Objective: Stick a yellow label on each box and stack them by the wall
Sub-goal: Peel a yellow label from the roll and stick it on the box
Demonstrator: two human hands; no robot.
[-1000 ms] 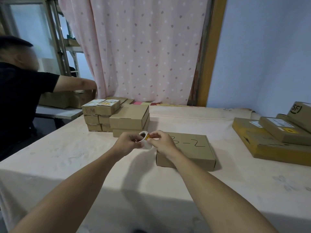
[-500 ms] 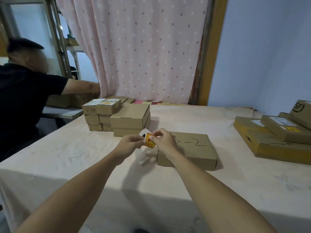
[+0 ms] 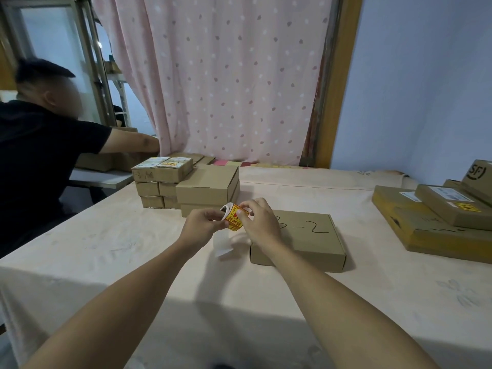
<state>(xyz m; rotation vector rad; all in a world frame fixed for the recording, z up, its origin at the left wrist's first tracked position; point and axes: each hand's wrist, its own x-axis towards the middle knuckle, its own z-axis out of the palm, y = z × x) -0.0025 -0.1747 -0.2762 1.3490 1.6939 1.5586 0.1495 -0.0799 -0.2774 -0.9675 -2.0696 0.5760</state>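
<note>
Left hand [image 3: 201, 225] fingers [image 3: 213, 217] grip the roll [image 3: 225, 209], right hand [image 3: 262, 225]'s pinch its yellow label [image 3: 234, 219], box [image 3: 314, 242] seemingly beside.

Over the surface, a yellow label [image 3: 234, 219] with red print comes half off a small white roll [image 3: 225, 209]. The left hand [image 3: 199, 225] pinches the roll and the right hand [image 3: 260, 222] pinches the label, while the bare backing strip [image 3: 223, 245] dangles below. Just right of it lies a flat brown box [image 3: 306, 242], lid shut, with "3-2" penned on top. More brown boxes [image 3: 206, 186] stand stacked behind. By the blue wall, the pile of boxes [image 3: 426, 231] already shows a yellow sticker [image 3: 467, 207].
</note>
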